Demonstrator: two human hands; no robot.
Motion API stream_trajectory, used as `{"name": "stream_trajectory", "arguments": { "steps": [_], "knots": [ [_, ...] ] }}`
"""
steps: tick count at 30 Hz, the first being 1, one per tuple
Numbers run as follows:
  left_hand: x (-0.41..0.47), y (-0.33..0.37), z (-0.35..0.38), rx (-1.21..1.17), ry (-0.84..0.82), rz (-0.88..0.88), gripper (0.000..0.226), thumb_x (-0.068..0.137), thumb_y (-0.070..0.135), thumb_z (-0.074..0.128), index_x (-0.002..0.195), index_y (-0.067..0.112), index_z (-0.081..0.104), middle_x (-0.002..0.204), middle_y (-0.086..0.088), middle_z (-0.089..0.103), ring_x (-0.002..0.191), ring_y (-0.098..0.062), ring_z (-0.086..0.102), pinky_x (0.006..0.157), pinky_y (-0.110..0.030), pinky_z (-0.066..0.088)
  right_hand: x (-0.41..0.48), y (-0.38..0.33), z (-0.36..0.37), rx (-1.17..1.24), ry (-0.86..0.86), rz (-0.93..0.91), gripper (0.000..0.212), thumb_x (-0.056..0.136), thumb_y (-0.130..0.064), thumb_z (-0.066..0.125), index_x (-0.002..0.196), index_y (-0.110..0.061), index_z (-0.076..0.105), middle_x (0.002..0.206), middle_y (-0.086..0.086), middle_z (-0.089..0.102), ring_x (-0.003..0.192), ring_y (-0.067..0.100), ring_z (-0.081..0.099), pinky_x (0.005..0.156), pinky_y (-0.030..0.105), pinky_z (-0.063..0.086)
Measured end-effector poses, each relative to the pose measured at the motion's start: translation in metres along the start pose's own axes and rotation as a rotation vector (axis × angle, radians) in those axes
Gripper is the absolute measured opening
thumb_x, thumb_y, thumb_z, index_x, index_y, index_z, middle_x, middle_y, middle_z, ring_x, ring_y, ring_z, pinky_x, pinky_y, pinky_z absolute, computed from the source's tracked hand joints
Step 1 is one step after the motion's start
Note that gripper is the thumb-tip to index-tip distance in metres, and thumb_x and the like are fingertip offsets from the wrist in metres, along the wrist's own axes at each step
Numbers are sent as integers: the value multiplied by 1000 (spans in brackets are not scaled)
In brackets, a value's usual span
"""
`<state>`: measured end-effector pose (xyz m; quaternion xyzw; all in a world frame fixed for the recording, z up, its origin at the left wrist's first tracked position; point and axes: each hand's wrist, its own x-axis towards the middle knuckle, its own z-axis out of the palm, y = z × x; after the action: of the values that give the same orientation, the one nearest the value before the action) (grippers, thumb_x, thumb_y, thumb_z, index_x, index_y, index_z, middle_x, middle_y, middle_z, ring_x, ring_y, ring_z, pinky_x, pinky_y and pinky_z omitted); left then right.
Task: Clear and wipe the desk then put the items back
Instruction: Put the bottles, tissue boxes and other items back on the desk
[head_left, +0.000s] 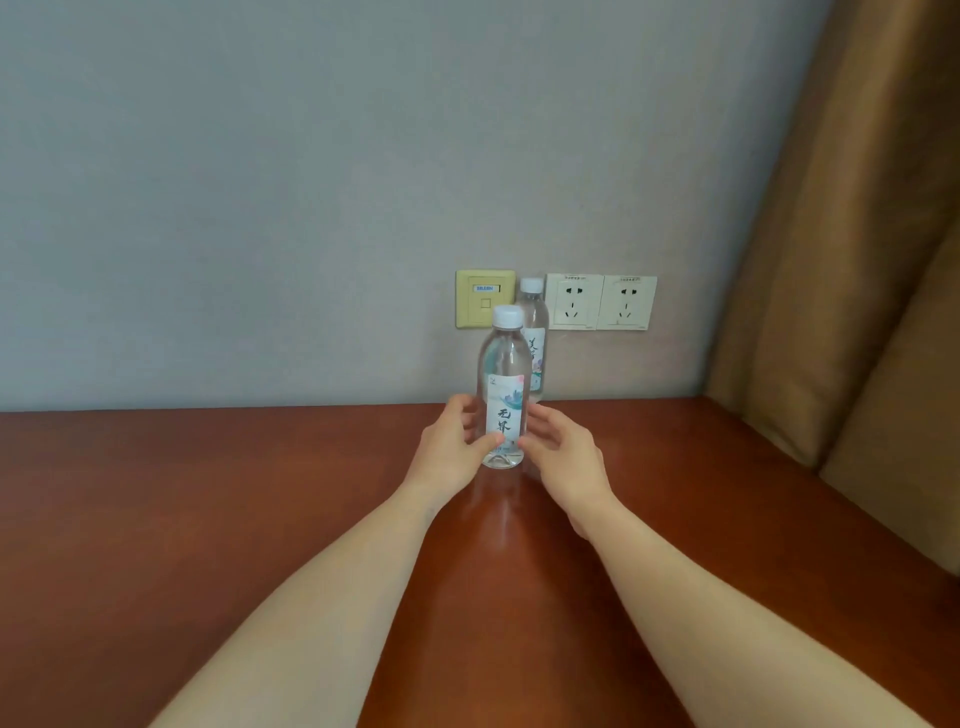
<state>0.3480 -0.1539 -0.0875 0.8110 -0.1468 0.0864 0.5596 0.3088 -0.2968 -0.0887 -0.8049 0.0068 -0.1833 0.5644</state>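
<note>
A clear water bottle (503, 364) with a white cap and a white label stands upright on the reddish-brown desk (208, 519). My left hand (449, 449) curls round its lower left side, thumb on the label. My right hand (563, 452) holds the lower right side, fingers behind the bottle. A second water bottle (535, 317) of the same kind stands just behind it, against the wall, partly hidden.
On the grey wall behind the bottles are a yellowed data socket (480, 291) and two white power sockets (600, 302). A brown padded panel (852, 260) runs along the desk's right edge.
</note>
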Motion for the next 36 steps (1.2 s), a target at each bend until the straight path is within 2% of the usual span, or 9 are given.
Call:
{"name": "stream_trajectory", "arguments": {
  "steps": [3,5,8,10,15,21,25,30,36],
  "knots": [
    [30,-11,2,6,-5,7,37,88,14,69,119,21,50,108,6,64,95,-6,62,80,-15,47,29,7,0,-55,1,21,39,88,-9,64,122,-29,64,103,-14,71,101,5,64,97,34,51],
    [47,-16,4,24,0,10,37,89,14,68,121,18,50,105,7,64,94,-8,61,84,-23,47,47,11,-1,-87,35,38,39,87,-7,62,122,-25,64,108,-8,71,101,9,65,97,36,50],
    [73,-23,7,35,-2,22,38,90,14,67,124,14,48,101,8,61,93,-9,61,87,-25,47,72,18,0,-139,76,60,46,87,-7,62,131,-21,58,120,-5,66,106,10,62,100,29,47],
    [86,-28,9,37,-2,29,40,91,14,66,126,13,48,104,7,62,97,-12,62,89,-27,47,83,21,2,-155,92,79,53,88,-7,63,138,-19,51,125,-2,61,112,12,59,93,21,42],
    [108,-37,13,37,-6,44,44,92,14,64,132,14,44,119,1,61,103,-11,57,91,-27,47,104,32,13,-129,100,90,63,89,-6,62,145,-19,39,133,4,55,108,12,54,91,23,40],
    [123,-45,17,51,6,50,45,94,13,61,135,13,42,128,-4,61,112,-17,59,96,-32,47,120,38,21,-65,148,58,57,84,-2,65,135,-17,44,130,-2,57,115,12,56,101,30,45],
    [134,-50,21,84,24,30,51,93,17,61,139,12,39,134,-9,58,122,-25,56,102,-44,46,121,42,19,-33,175,44,49,86,-3,64,130,-17,47,115,-11,54,102,5,56,91,21,43],
    [145,-57,22,80,0,-2,57,92,18,62,142,10,36,138,-12,55,125,-28,54,102,-49,45,120,44,19,-27,185,37,48,88,-2,61,131,-19,47,103,-15,52,98,4,56,90,21,45],
    [135,-52,28,54,58,-30,60,90,15,66,143,10,38,139,-11,53,127,-26,52,105,-46,44,116,44,23,-98,224,-9,49,88,-1,57,133,-18,49,121,-6,60,111,11,57,94,22,44]
  ]
}}
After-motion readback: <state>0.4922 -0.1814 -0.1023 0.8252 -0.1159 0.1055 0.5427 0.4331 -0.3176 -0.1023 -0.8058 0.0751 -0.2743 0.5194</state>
